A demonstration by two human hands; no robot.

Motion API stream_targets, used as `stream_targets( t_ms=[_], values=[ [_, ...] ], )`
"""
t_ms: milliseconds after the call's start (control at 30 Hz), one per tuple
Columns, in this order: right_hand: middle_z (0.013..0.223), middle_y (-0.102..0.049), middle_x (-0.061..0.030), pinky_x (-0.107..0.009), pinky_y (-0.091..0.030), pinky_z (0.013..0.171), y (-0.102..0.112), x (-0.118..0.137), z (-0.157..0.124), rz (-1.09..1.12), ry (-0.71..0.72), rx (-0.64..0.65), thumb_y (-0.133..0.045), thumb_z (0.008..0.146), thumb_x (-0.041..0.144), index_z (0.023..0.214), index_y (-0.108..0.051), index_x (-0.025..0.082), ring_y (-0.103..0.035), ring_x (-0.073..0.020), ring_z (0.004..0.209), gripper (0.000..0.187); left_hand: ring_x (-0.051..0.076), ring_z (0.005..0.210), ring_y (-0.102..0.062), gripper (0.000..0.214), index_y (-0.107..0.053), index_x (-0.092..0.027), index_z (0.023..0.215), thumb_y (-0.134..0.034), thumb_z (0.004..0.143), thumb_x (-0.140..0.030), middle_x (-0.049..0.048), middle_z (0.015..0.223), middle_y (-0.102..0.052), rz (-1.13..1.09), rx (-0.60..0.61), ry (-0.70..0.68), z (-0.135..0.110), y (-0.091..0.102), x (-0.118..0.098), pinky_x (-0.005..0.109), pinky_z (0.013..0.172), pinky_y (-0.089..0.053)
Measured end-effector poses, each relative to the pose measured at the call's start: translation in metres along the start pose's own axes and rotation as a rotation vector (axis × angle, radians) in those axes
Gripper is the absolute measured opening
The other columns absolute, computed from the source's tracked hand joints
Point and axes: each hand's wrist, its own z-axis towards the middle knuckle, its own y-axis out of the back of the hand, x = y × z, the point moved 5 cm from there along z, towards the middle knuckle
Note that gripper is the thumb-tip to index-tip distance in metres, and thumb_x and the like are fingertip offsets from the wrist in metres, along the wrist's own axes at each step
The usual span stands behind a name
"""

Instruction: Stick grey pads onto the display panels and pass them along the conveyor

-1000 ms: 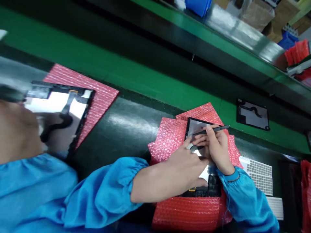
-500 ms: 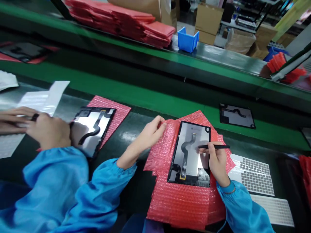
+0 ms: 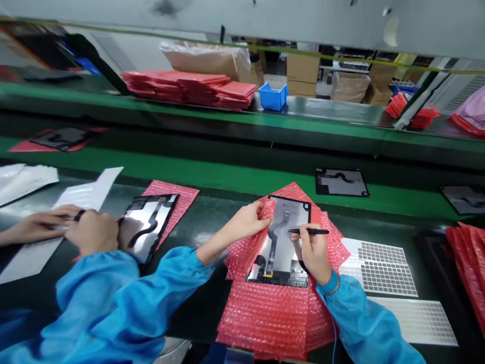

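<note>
A dark tablet panel (image 3: 287,222) with a black flex cable lies on a stack of red bubble wrap (image 3: 273,313) in front of me. My left hand (image 3: 248,221) is closed on the edge of a bubble wrap sheet (image 3: 252,250) at the panel's upper left, and the sheet is lifted against the panel's left side. My right hand (image 3: 312,251) rests at the panel's right edge. It grips a thin black pen-like tool (image 3: 308,231) whose tip points left over the panel.
A co-worker's hands (image 3: 89,231) in blue sleeves work on another panel (image 3: 146,225) on pink wrap at my left. Sticker sheets (image 3: 382,268) lie at my right. A further panel (image 3: 341,182) sits on the green conveyor. Red wrap stacks (image 3: 189,85) and a blue bin (image 3: 273,96) stand behind.
My left hand left the panel, moved to its upper left and took hold of the bubble wrap edge, lifting it. The right hand keeps the tool. The view tilted up.
</note>
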Motion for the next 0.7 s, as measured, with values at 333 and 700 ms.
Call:
stream_targets(
  t_ms=[333, 700],
  values=[
    [0.096, -0.081, -0.0083, -0.039, -0.067, 0.082, 0.009, 0.005, -0.019, 0.058, 0.299, -0.093, -0.058, 0.108, 0.042, 0.107, -0.065, 0.023, -0.082, -0.0235, 0.087, 0.020, 0.027, 0.090, -0.074, 0.031, -0.060, -0.021, 0.102, -0.067, 0.072, -0.028, 0.0041, 0.097, -0.076, -0.207, -0.001, -0.104, 0.020, 0.011, -0.028, 0.036, 0.079, -0.058],
    [0.093, -0.081, -0.0073, -0.032, -0.061, 0.077, -0.014, 0.026, -0.017, -0.434, 0.430, 0.253, -0.053, 0.110, 0.038, 0.103, -0.071, 0.022, -0.078, -0.0212, 0.083, 0.025, 0.025, 0.109, -0.070, 0.039, -0.066, -0.016, 0.130, -0.068, 0.101, -0.043, 0.0092, 0.128, -0.068, -0.264, -0.298, 0.157, 0.186, 0.100, 0.008, 0.044, 0.091, -0.062]
  ],
)
